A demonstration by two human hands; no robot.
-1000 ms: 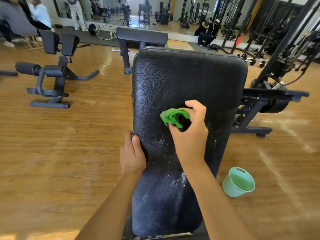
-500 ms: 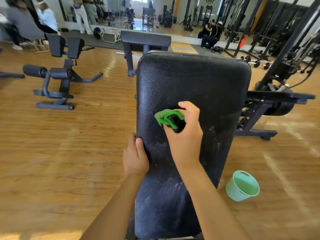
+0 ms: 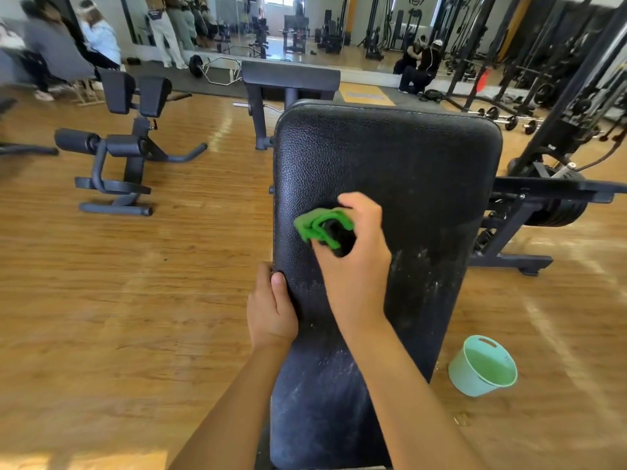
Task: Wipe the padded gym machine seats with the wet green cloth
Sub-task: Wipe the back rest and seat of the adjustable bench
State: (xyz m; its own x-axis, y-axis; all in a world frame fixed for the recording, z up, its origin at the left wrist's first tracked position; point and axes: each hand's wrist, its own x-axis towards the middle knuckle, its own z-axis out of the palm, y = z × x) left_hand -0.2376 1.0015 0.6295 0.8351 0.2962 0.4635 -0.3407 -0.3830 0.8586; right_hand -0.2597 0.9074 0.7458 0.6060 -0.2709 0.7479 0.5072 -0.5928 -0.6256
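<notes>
A long black padded bench seat (image 3: 407, 171) runs away from me down the middle of the view. Its near half carries white dusty smears; the far half looks darker and cleaner. My right hand (image 3: 356, 262) grips a bunched green cloth (image 3: 319, 225) and presses it on the pad's left-centre. My left hand (image 3: 271, 310) holds the pad's left edge, thumb on top and fingers curled under.
A mint-green bucket (image 3: 481, 366) sits on the wooden floor to the right of the bench. A black roller machine (image 3: 125, 157) stands at the left, another padded bench (image 3: 291, 79) behind, weight racks (image 3: 559, 106) at the right. People stand far back by the mirror.
My right hand has slid the cloth leftward across the pad, toward its left edge. The left hand has kept its hold on the edge.
</notes>
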